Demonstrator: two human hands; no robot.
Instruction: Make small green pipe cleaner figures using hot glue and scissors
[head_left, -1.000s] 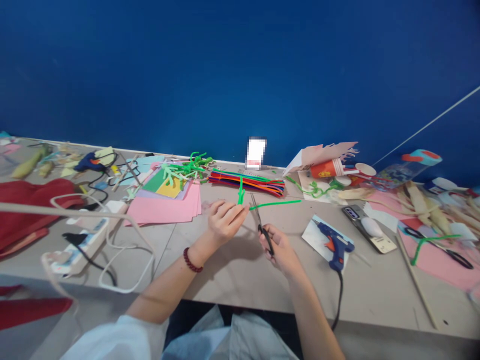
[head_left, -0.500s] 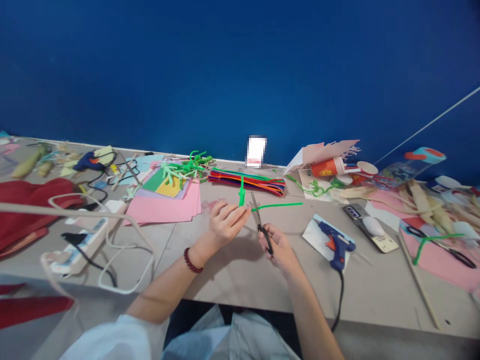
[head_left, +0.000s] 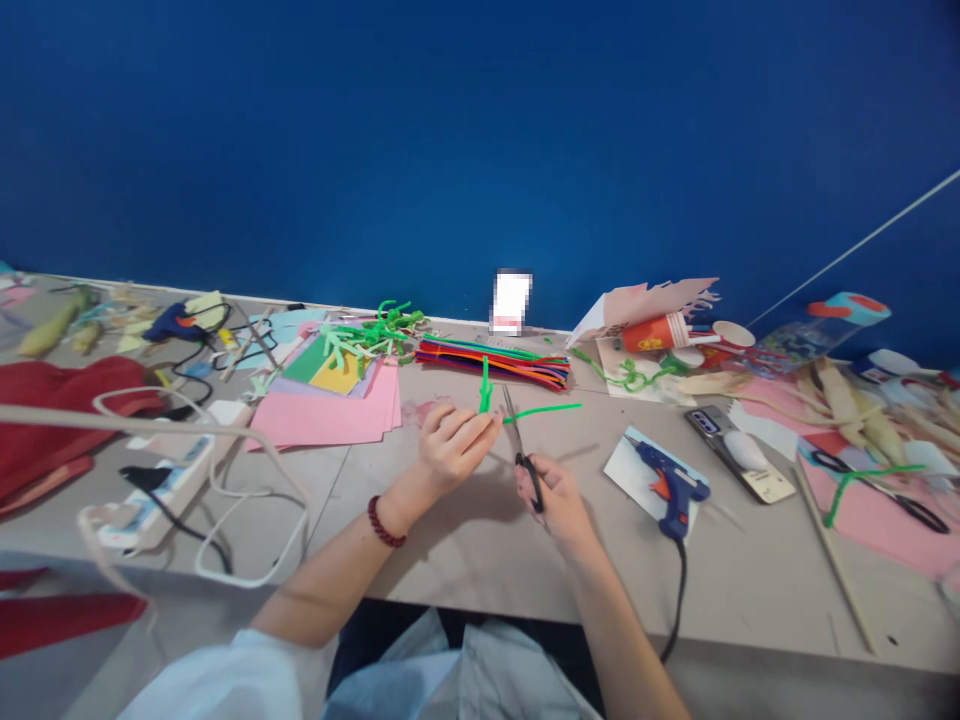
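Note:
My left hand (head_left: 450, 445) pinches a bright green pipe cleaner (head_left: 544, 410) at its bend; one end sticks up, the other runs right over the table. My right hand (head_left: 559, 500) grips black-handled scissors (head_left: 521, 440), blades pointing up and away, crossing the green strand just right of my left fingers. Behind both hands lies a bundle of coloured pipe cleaners (head_left: 495, 362).
Pink and coloured paper sheets (head_left: 330, 400) lie to the left with green twisted pieces (head_left: 371, 335) on them. A blue glue gun (head_left: 667, 485) rests on a card to the right, with a phone (head_left: 739, 455), paper cups (head_left: 660, 333), a power strip and cables (head_left: 172, 480) around.
The free end of the green pipe cleaner now reaches less far to the right. Both hands stay almost in place, the scissors at the strand.

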